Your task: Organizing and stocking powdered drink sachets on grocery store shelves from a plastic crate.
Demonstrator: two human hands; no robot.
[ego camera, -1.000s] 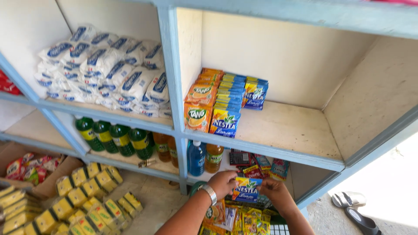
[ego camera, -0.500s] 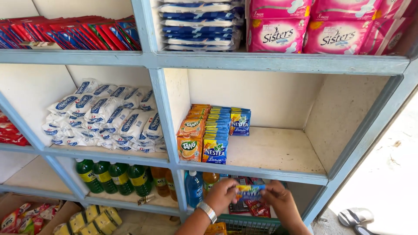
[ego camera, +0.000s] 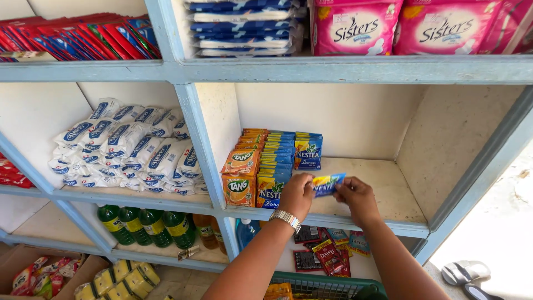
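Note:
Both my hands hold one small blue and yellow drink-powder sachet (ego camera: 327, 183) over the middle shelf board (ego camera: 383, 194). My left hand (ego camera: 296, 194), with a silver watch on its wrist, pinches the sachet's left end. My right hand (ego camera: 355, 197) pinches its right end. Just left of the hands stand rows of upright sachets: orange ones (ego camera: 240, 175) and blue ones (ego camera: 275, 166), with a shorter blue row (ego camera: 308, 151) behind.
White and blue packets (ego camera: 130, 147) fill the left compartment. Green bottles (ego camera: 141, 225) stand below them. Pink packs (ego camera: 355, 28) and red packets (ego camera: 83, 36) sit on the top shelf. A green basket (ego camera: 327, 286) is under my arms, a carton of snacks (ego camera: 44, 272) at lower left, sandals (ego camera: 472, 275) at lower right.
My hands rose from the basket level up to the middle shelf with the sachet held between them. The view tilted upward, bringing the top shelf into sight.

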